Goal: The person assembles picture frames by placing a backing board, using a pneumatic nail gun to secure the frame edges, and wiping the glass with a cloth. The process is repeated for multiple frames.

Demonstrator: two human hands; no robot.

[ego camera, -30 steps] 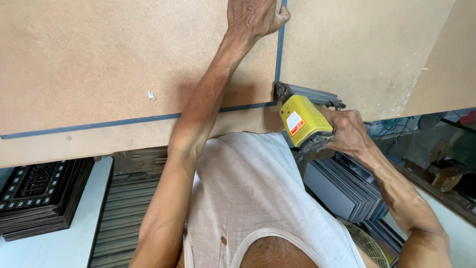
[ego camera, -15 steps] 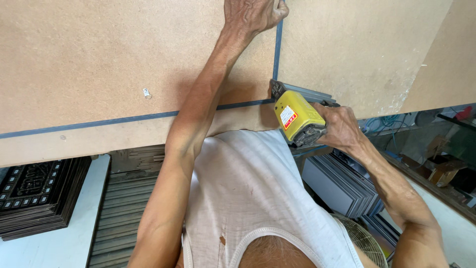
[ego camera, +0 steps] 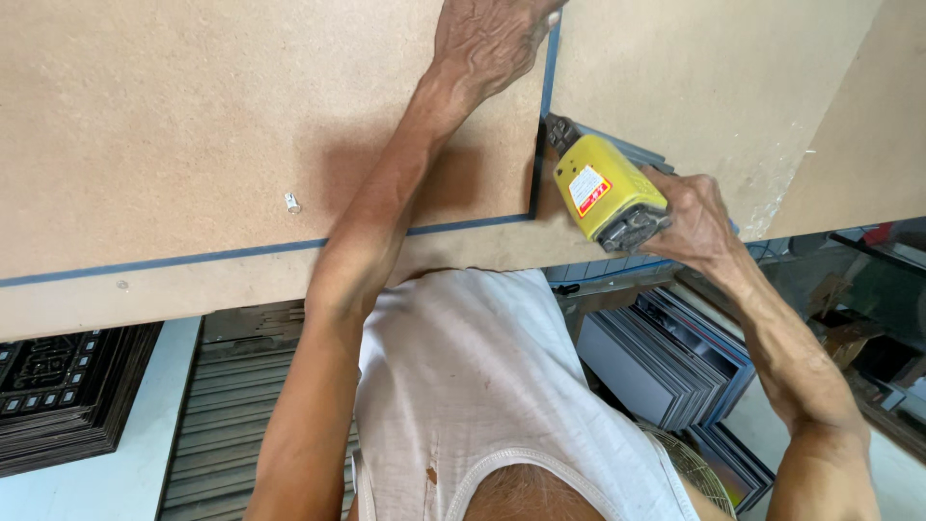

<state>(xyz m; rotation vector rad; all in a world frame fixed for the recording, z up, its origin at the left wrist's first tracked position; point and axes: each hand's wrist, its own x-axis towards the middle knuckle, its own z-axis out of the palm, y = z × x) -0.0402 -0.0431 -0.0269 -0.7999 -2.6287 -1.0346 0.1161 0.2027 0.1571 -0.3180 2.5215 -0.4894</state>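
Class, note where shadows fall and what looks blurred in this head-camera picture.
Head view: left hand and forearm cast a soft shadow on the tan fibreboard panel; yellow handheld nailer in the right hand sharp; stacked grey panels dimmer, softer.

View: single head-worn camera, looking steeply down over the person's own chest and white undershirt (ego camera: pixel 482 386). Range: close, within arm's reach. Frame: brown board (ego camera: pixel 193 125) fills the upper half; both forearms cross it; floor stacks show below.
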